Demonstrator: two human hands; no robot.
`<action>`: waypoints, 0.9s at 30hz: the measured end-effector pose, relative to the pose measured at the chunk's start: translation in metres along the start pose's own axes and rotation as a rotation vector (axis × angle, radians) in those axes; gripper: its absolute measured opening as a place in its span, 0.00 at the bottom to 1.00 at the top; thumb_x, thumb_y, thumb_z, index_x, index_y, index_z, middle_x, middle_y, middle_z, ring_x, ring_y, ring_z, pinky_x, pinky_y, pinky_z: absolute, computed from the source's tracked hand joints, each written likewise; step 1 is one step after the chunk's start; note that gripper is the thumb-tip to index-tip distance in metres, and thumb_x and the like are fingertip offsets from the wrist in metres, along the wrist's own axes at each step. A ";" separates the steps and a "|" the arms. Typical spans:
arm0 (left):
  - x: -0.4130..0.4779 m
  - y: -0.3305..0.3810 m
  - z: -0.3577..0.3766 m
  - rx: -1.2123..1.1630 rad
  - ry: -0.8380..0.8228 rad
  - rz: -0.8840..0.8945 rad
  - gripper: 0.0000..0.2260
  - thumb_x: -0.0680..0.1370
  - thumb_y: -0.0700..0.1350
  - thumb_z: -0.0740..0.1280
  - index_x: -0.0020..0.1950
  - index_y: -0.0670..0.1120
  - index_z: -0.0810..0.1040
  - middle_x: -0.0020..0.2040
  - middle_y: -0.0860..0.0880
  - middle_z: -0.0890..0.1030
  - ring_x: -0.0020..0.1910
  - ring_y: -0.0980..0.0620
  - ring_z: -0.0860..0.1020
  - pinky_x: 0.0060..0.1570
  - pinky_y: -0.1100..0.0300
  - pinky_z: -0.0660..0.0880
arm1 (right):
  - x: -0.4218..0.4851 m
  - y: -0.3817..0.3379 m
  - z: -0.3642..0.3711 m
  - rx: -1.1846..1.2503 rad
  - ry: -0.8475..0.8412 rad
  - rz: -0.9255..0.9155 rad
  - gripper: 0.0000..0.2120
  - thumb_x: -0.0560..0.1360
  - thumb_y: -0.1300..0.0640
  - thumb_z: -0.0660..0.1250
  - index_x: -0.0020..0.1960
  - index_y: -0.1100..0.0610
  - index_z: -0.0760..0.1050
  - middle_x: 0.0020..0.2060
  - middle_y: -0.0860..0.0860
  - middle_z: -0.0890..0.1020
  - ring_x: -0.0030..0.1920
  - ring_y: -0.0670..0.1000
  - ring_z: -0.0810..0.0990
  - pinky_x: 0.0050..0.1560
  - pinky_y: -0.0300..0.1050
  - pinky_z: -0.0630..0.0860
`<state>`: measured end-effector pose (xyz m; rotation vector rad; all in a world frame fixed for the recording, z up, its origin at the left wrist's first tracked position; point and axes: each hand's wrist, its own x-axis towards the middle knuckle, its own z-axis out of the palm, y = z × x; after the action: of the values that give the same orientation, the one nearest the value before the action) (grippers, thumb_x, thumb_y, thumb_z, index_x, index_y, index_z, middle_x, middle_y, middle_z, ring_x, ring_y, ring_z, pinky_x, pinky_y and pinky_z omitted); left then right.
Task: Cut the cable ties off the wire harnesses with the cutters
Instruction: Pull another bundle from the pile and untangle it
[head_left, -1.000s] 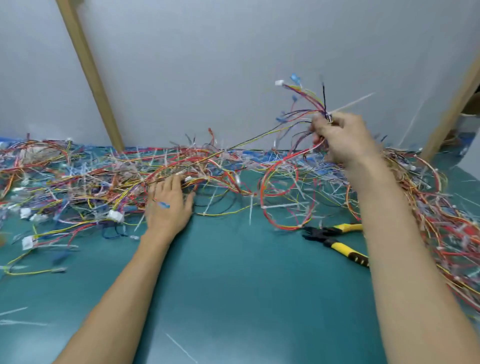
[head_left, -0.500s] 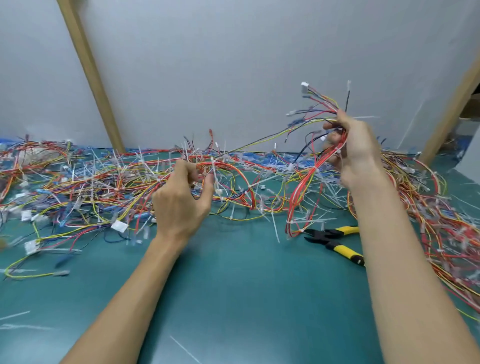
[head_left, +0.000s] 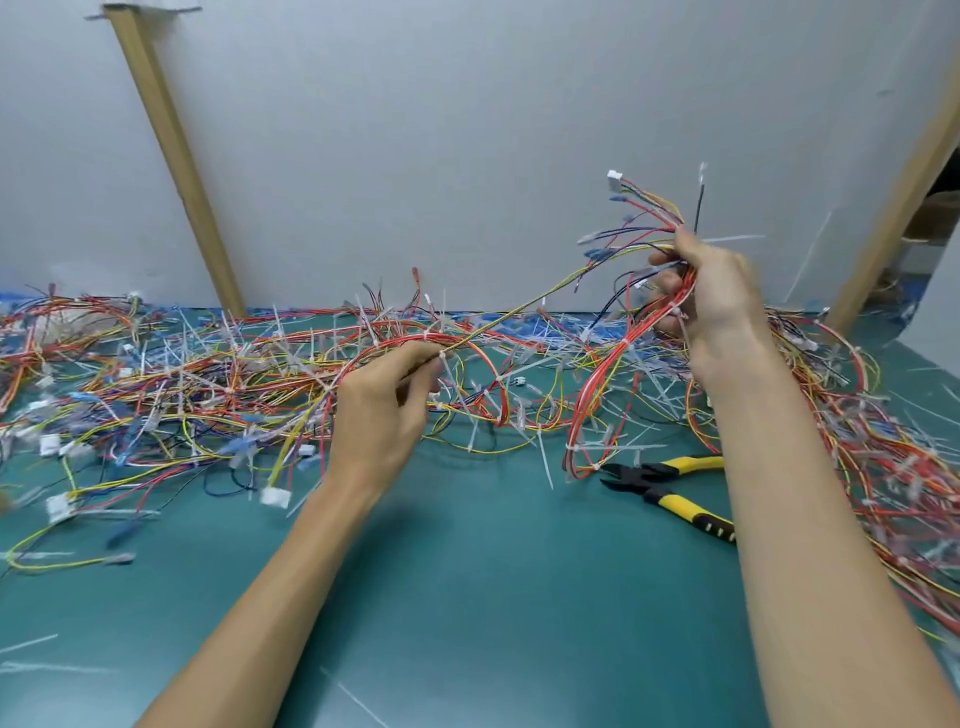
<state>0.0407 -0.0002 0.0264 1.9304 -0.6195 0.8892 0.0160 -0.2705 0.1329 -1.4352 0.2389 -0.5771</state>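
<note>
My right hand (head_left: 714, 296) is raised above the table and grips a wire harness (head_left: 602, 395) of mostly red wires bound with white cable ties; its connector ends fan out above my fist. My left hand (head_left: 382, 410) pinches a yellow-green wire (head_left: 524, 304) that runs taut up to my right hand. The cutters (head_left: 670, 486), black jaws and yellow handles, lie on the green table (head_left: 467, 597) just left of my right forearm, held by neither hand. The harness's lower loop hangs down to the table beside the cutter jaws.
A tangled heap of coloured wires and white cable ties (head_left: 182, 384) covers the back of the table from left to right. More harnesses (head_left: 893, 467) pile up to the right of my right arm. A grey wall and two slanted wooden battens (head_left: 176, 156) stand behind.
My left hand has lifted off the table and taken hold of a wire. My right hand stays raised with the harness, whose lower loop has lifted and drawn into a narrow hanging loop.
</note>
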 end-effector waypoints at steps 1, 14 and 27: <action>0.002 0.005 0.000 -0.018 0.017 0.027 0.04 0.80 0.42 0.69 0.51 0.47 0.83 0.41 0.61 0.81 0.36 0.63 0.78 0.37 0.70 0.73 | 0.000 -0.001 -0.001 0.017 0.031 -0.008 0.17 0.83 0.47 0.60 0.40 0.54 0.77 0.23 0.43 0.71 0.25 0.44 0.67 0.23 0.35 0.60; 0.005 -0.039 -0.033 0.346 -0.251 -0.225 0.09 0.78 0.56 0.69 0.43 0.53 0.82 0.33 0.56 0.82 0.35 0.53 0.81 0.39 0.52 0.79 | 0.010 -0.018 -0.046 0.159 0.433 -0.057 0.16 0.82 0.50 0.61 0.37 0.52 0.75 0.23 0.44 0.70 0.21 0.44 0.65 0.23 0.35 0.60; -0.035 0.064 0.043 0.093 -0.176 0.222 0.05 0.81 0.41 0.61 0.56 0.45 0.74 0.48 0.51 0.78 0.45 0.51 0.77 0.45 0.56 0.74 | -0.024 -0.069 -0.041 0.381 -0.180 0.030 0.17 0.85 0.49 0.56 0.39 0.53 0.71 0.22 0.44 0.68 0.22 0.42 0.65 0.23 0.32 0.60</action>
<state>-0.0123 -0.0657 0.0178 2.0668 -0.9247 0.9041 -0.0405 -0.2956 0.1902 -1.1029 0.0043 -0.4378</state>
